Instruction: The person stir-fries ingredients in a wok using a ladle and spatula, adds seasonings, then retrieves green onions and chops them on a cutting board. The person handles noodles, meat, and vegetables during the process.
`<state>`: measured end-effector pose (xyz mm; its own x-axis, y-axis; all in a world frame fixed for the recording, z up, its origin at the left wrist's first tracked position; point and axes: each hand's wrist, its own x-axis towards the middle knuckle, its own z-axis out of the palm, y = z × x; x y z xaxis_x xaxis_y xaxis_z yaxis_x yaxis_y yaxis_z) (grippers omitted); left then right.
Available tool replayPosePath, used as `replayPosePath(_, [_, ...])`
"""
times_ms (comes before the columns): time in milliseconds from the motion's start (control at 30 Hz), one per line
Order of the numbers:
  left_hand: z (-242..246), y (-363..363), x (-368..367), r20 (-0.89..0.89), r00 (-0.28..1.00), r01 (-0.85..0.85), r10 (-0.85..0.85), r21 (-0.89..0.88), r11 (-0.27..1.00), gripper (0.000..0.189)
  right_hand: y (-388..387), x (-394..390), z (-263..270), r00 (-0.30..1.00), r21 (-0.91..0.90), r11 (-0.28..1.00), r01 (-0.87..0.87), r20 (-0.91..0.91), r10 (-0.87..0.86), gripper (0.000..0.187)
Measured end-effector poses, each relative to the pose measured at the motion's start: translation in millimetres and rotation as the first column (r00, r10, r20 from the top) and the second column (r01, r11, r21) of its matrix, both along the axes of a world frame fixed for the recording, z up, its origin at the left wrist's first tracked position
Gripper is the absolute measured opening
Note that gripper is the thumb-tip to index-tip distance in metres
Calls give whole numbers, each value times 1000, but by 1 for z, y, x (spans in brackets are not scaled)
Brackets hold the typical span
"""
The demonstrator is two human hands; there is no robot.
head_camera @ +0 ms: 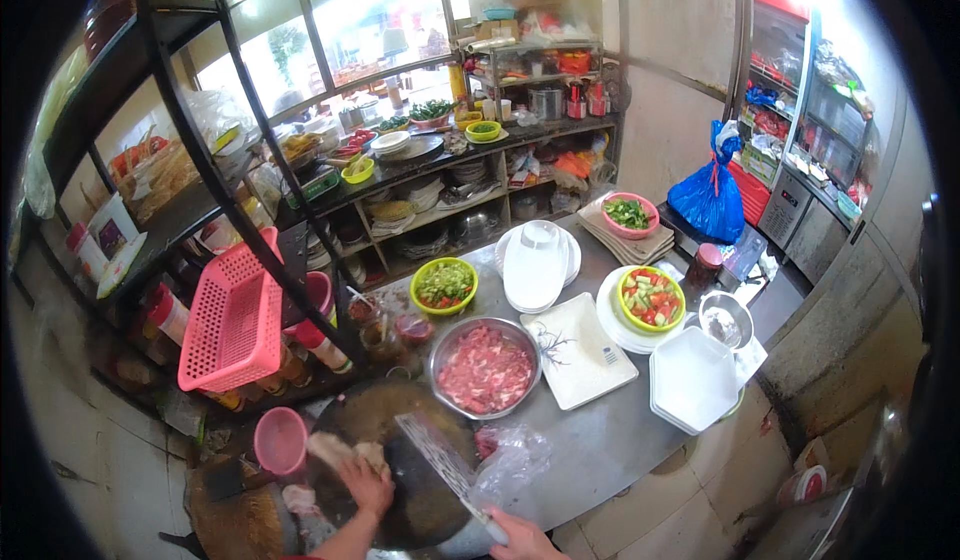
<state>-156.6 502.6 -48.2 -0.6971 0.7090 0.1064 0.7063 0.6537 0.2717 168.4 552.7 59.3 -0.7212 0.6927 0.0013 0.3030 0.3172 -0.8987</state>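
Note:
My left hand (365,485) holds a pale piece of raw meat (330,450) down on the left part of a round, dark chopping block (405,507). The fingers are bent over the meat and partly hide it. In my right hand (521,537) is the handle of a cleaver (439,451), its broad blade slanting over the block's right side, apart from the meat. A steel bowl of chopped raw meat (486,371) stands just beyond the block. To the right of the blade, a clear plastic bag (517,466) lies beside some dark red meat (486,442).
A pink tub (281,440) and a second wooden block (236,515) with a dark-bladed cleaver (225,479) are at the left. Above them juts a pink basket (232,320) by a black rack (262,230). White plates (694,380) and vegetable bowls (444,286) stand on the steel table (592,440).

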Motion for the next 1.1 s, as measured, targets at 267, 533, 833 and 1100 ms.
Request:
replayPosePath(267, [2, 99, 20, -19, 843, 527, -538, 231, 818, 35, 28, 53, 41, 977, -247, 966, 69, 213, -15, 69])
replayPosePath(533, [17, -81, 41, -15, 785, 616, -619, 130, 777, 27, 27, 42, 42, 998, -68, 997, -34, -62, 30, 68])
replayPosePath(833, [-4, 26, 7, -7, 927, 374, -375, -8, 927, 24, -12, -6, 31, 993, -240, 970, 39, 118, -10, 69])
replayPosePath(1100, [24, -184, 20, 26, 929, 337, -370, 360, 870, 27, -5, -69, 5, 942, 6, 993, -114, 319, 107, 67])
